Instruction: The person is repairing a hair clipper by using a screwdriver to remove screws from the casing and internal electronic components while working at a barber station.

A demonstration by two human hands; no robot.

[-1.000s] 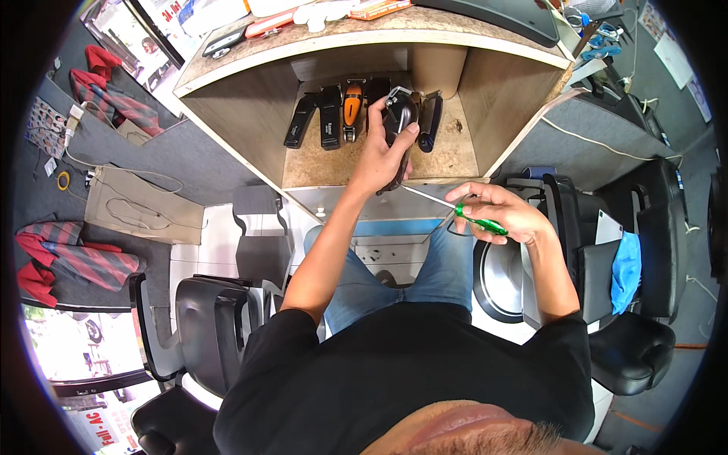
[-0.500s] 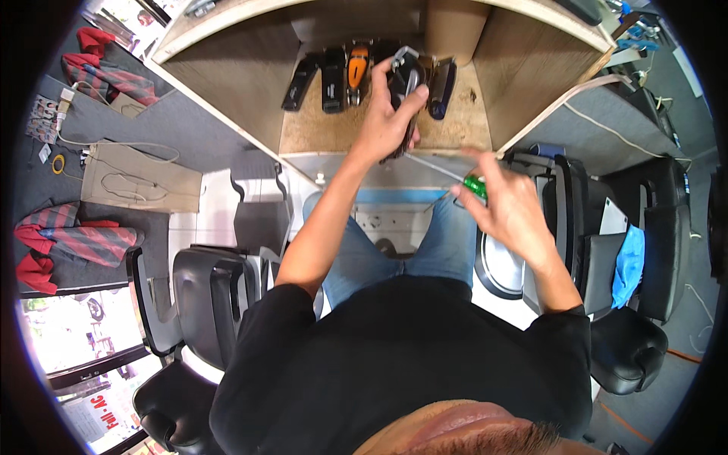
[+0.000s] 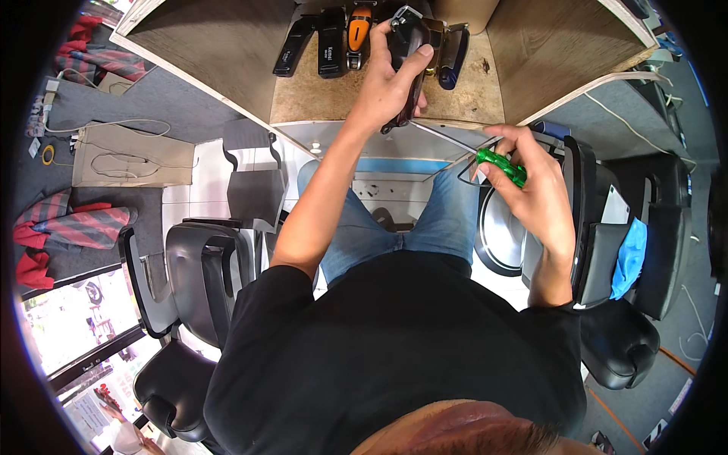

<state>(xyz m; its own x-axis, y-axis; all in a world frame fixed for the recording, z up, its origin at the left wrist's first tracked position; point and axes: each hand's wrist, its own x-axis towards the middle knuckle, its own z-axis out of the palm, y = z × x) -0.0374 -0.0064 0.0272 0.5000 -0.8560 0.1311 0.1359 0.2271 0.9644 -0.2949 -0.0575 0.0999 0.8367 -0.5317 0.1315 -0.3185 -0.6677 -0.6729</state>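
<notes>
My left hand (image 3: 377, 97) is wrapped round a dark hair clipper (image 3: 410, 53), its blade end facing away from me over the wooden shelf. Between the thumb and fingers of my right hand (image 3: 544, 199) is the green handle of a screwdriver (image 3: 499, 164). Its thin metal shaft slants up and left to the clipper's near end; whether the tip touches cannot be made out. Beyond my left hand lie a black clipper (image 3: 294, 47), a second black clipper (image 3: 331, 45), an orange-and-black clipper (image 3: 358, 32) and a dark blue one (image 3: 453, 59).
The wooden shelf (image 3: 315, 102) has a side panel at each end. Black salon chairs stand left (image 3: 201, 280) and right (image 3: 618, 345), a blue cloth (image 3: 629, 259) hanging on the right one. A round metal-topped stool (image 3: 502, 231) is by my right leg. Cables and a box (image 3: 114, 155) lie left.
The shelf and clippers sit higher in the picture. My right hand has shifted right and lower relative to the clipper, and more of the green handle shows. My left hand keeps its hold.
</notes>
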